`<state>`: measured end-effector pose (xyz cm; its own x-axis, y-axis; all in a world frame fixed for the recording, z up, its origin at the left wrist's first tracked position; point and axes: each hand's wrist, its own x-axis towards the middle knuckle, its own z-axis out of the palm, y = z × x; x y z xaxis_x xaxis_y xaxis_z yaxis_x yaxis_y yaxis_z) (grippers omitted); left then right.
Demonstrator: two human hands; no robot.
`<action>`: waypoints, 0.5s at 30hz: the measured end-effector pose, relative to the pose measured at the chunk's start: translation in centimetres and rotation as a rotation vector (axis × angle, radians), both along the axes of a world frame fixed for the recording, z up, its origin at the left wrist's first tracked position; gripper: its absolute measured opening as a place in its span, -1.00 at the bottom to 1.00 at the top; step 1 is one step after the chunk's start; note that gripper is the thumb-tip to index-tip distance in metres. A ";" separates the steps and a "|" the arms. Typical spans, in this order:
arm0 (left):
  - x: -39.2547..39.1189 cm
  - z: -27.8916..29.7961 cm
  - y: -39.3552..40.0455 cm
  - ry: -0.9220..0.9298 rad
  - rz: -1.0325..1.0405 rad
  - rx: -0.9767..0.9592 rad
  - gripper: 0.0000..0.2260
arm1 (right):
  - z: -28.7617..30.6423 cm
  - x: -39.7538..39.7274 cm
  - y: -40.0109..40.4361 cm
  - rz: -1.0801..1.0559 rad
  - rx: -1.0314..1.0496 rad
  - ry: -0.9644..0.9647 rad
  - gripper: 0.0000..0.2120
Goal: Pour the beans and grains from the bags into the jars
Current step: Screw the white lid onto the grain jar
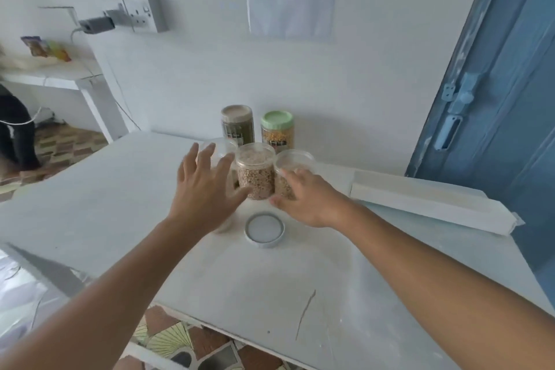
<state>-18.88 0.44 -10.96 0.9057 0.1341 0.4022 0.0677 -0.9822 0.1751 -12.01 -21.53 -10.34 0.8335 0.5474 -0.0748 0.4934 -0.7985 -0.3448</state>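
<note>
My left hand (204, 189) hangs over the white table (90, 213) with its fingers spread wide apart, holding nothing, in front of a clear open jar (220, 150) that it partly hides. My right hand (303, 198) is wrapped around the lower part of the right open jar (292, 164), thumb on the near side, the other fingers hidden behind it. Between those two stands the middle jar (256, 173), also open and filled with tan grains almost to the rim; it touches the jar I grip. A white lid (265, 230) lies flat on the table just in front of the jars, between my wrists. Behind them, against the wall, stand two closed jars: one with a beige lid (237, 126) and one with a green lid (277, 132). A long white box (429, 204) lies on the table to my right.
</note>
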 end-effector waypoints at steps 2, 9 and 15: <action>-0.5 -0.5 1.7 -0.045 0.044 -0.025 -0.23 | -0.6 0.1 1.5 0.004 -0.006 0.042 -0.18; -0.9 -1.5 4.8 0.034 0.105 -0.449 -0.01 | -3.4 -0.8 4.6 0.015 -0.007 -0.122 -0.32; -0.5 -2.3 5.6 0.010 0.075 -0.695 -0.10 | -7.2 -0.1 5.0 -0.034 -0.196 0.205 0.14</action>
